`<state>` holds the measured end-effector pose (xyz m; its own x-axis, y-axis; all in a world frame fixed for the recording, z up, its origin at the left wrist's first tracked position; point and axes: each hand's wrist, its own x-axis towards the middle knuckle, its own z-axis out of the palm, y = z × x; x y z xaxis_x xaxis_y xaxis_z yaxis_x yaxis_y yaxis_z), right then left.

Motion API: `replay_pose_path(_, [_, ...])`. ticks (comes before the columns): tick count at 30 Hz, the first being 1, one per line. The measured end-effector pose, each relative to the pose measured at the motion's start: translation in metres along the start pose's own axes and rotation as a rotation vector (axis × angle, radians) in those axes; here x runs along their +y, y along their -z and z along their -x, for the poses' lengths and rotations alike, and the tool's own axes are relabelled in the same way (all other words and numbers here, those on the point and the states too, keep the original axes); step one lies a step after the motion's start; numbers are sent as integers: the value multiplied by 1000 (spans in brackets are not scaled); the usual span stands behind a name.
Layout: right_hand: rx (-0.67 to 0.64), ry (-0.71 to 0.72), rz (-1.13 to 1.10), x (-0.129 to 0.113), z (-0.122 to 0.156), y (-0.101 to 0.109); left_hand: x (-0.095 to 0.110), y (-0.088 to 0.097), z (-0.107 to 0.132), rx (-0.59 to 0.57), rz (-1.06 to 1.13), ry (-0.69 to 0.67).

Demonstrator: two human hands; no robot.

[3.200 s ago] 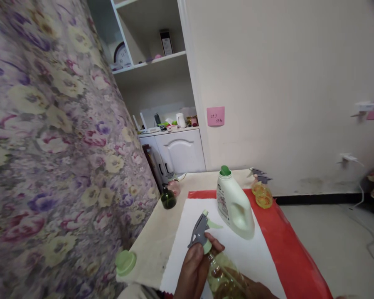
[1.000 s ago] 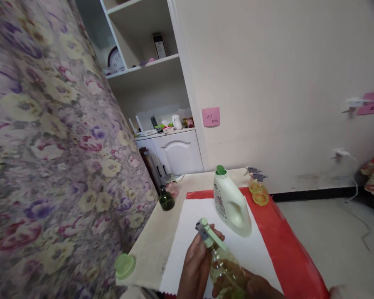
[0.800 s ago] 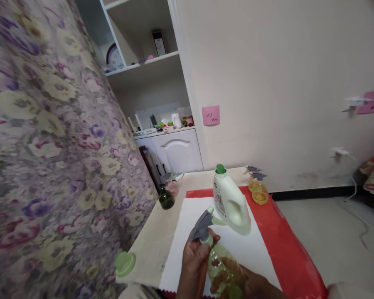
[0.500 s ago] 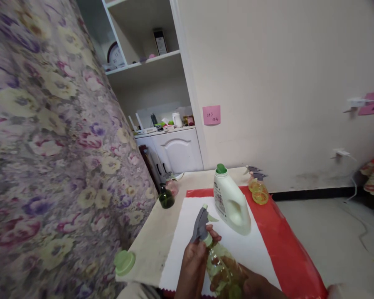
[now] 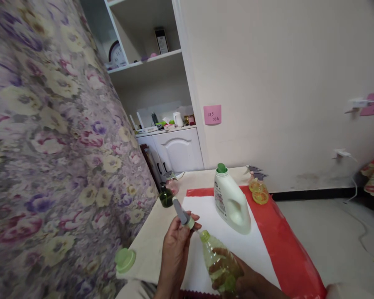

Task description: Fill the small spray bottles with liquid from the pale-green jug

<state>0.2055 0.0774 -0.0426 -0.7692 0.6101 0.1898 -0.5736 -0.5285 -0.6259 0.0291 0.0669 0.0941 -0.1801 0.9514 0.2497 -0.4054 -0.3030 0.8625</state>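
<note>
My left hand is closed around a grey spray nozzle with a pale green collar, tilted to the left. The nozzle's collar is apart from the neck of a clear yellow-green spray bottle, and a thin tube seems to run between them. Wrapped round the lower part of that bottle is my right hand, its fingers showing through the plastic. Behind the bottle stands a large pale green detergent jug with its wide cap off and a green spout showing in the mouth.
A light green cap lies at the table's left edge. At the back left stand a dark green pump bottle and a pink bottle. Yellow spray bottles stand at the back right on the red sheet. A flowered curtain hangs on the left.
The spray nozzle has come off the bottle's neck and moved left in my left hand. My right hand still holds the bottle, whose open neck now shows.
</note>
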Motion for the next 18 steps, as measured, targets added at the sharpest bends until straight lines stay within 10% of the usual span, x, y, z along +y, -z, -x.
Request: replay_pose_path(18, [182,48,29,21,-8,40,40,13,-8,153,-34,-241])
